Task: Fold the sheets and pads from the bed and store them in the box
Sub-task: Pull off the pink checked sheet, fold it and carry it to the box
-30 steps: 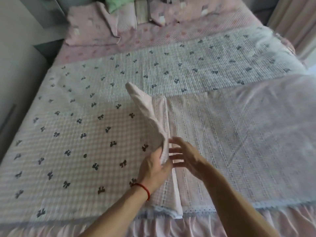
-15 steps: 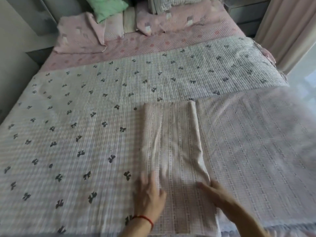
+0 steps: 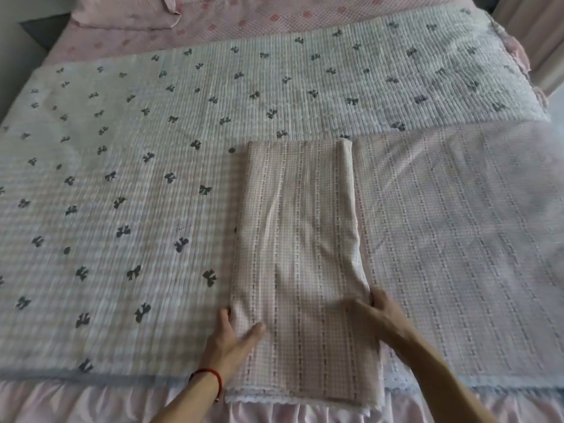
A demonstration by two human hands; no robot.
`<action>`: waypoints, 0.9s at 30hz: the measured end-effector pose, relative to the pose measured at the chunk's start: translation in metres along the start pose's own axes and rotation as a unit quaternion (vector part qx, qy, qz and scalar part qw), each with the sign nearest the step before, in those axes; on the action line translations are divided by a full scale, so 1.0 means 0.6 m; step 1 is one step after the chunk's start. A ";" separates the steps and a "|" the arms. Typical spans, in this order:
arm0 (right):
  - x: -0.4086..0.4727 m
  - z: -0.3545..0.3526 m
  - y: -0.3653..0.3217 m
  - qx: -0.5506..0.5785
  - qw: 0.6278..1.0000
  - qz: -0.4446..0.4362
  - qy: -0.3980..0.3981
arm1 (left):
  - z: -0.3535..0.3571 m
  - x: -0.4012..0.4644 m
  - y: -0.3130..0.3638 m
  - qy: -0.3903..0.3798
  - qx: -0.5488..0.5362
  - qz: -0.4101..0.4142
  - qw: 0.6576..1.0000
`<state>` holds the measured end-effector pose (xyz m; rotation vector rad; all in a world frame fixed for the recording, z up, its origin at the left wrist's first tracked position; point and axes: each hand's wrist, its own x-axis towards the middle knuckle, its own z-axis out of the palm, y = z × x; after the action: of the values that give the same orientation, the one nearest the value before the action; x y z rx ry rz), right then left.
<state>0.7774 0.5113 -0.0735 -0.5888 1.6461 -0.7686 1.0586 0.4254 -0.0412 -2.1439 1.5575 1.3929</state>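
Left hand: thumb on top of the folded sheet, fingers at its left edge, pinching that edge near the bed's foot.
Right hand: fingers curled over the sheet's right edge.
Folded sheet: long pink checked strip, lace end overhanging the near bed edge.
Right side: flat pink pad just beside the strip.
Left and beyond: bow-print pad, open bed surface.
Far: pink pillow.

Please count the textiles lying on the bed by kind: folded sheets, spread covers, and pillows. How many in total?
Folded sheet: 1
Spread covers: 2, the bow-print pad and the pink striped sheet
Pillow: 1, partly cut off by the frame
Total: 4
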 end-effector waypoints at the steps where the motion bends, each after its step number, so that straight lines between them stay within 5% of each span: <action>1: 0.020 -0.006 -0.021 0.009 1.000 -0.009 0.022 | -0.002 0.005 0.000 -0.005 -0.003 -0.003 1.000; 9: 0.290 -0.042 -0.199 0.104 0.982 0.016 0.158 | -0.032 0.122 0.070 0.031 -0.125 0.050 0.990; 14: 0.337 -0.042 -0.284 0.082 0.975 -0.130 0.163 | -0.044 0.182 0.099 0.065 -0.143 0.060 0.986; 16: 0.345 -0.047 -0.279 0.058 0.967 -0.170 0.181 | -0.036 0.189 0.102 0.073 -0.146 0.055 0.985; 22: 0.385 -0.052 -0.234 -0.006 0.967 -0.058 0.247 | -0.009 0.211 0.107 0.037 -0.129 0.044 0.990; 27: 0.299 -0.026 -0.209 -0.021 0.975 -0.072 0.210 | -0.011 0.237 0.107 0.008 -0.163 0.012 0.987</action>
<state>0.7219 0.2999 -0.0937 -0.6096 2.0260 -1.0181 1.0148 0.2969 -0.1183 -2.3228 1.4471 1.7485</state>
